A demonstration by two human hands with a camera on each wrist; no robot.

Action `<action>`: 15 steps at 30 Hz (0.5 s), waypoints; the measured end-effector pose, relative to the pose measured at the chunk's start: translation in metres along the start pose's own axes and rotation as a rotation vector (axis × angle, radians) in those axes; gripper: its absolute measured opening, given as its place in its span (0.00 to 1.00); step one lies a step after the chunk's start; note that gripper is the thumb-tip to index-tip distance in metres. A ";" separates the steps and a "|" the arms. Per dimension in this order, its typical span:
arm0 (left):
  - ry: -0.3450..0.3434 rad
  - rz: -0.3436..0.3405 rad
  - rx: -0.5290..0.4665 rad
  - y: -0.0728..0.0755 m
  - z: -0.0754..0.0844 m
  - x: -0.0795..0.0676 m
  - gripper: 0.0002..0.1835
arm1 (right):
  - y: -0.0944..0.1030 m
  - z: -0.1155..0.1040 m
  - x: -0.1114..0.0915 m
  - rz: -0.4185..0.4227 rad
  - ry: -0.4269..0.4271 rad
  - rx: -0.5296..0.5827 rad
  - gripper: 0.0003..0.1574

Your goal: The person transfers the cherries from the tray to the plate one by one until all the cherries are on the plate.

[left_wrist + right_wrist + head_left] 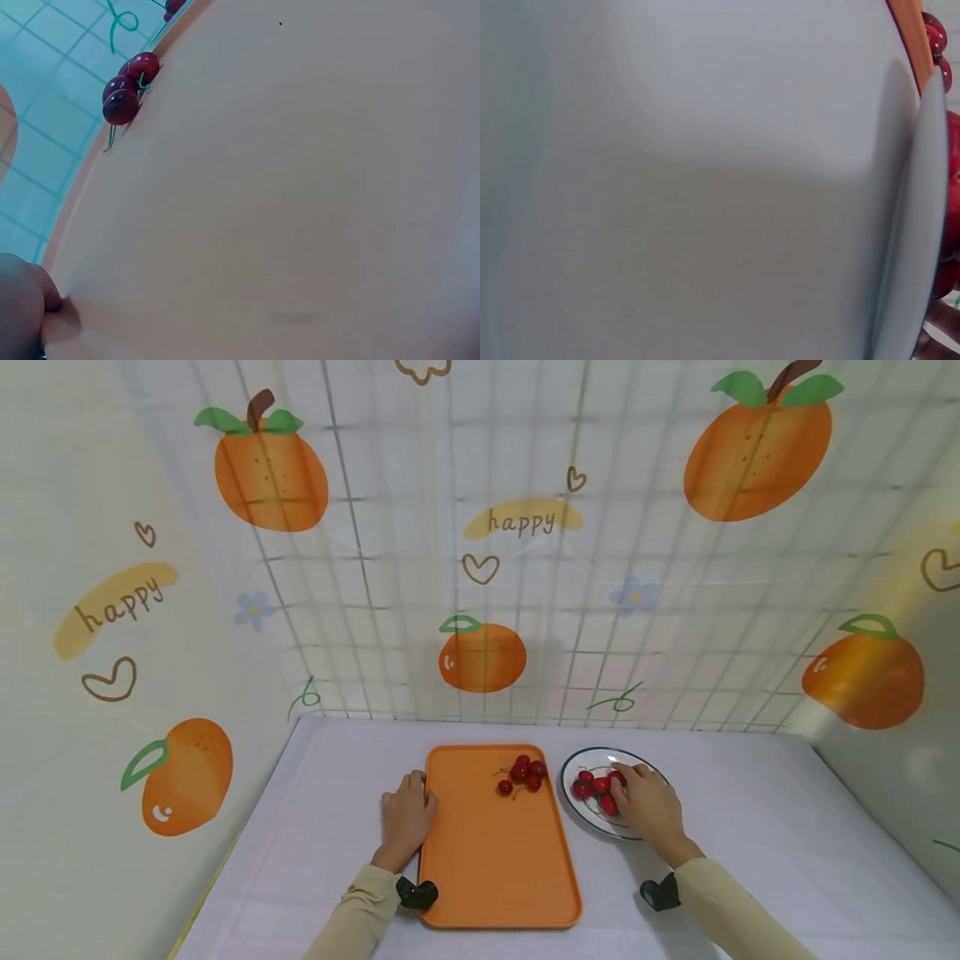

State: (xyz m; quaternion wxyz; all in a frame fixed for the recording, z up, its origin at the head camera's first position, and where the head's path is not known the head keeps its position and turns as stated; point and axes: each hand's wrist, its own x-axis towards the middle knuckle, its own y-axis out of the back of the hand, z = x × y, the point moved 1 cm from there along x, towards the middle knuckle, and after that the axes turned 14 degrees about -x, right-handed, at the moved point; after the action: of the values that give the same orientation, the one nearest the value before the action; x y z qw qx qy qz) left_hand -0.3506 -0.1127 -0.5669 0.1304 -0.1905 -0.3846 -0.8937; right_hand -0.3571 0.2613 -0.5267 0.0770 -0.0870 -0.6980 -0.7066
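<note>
An orange tray [495,852] lies in front of me, with several red cherries [522,771] near its far right corner. My left hand [408,814] holds the tray's left rim; in the left wrist view its thumb [52,292] lies over the edge. To the right stands a white plate [581,814] with a dark rim, bearing more cherries [583,787]. Over its right side, my right hand [652,802] pinches a cherry [617,777] between thumb and fingers. The right wrist view shows the plate's edge [911,247] from the side, with those fingertips partly hidden behind it.
A white cloth [750,827] covers the table. Behind it hangs a pale curtain [390,568] printed with oranges, in front of a wire grid. The plate stands close to the tray's right edge.
</note>
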 end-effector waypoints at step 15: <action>0.041 -0.051 0.012 0.004 0.002 0.001 0.12 | 0.002 -0.002 0.000 0.002 -0.025 0.032 0.29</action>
State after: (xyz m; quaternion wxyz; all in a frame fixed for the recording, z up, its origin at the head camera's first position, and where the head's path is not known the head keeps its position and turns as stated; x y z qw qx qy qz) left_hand -0.3494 -0.1136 -0.5627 0.1165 -0.1615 -0.3919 -0.8982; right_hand -0.3567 0.2597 -0.5247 0.0701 -0.0952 -0.7100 -0.6942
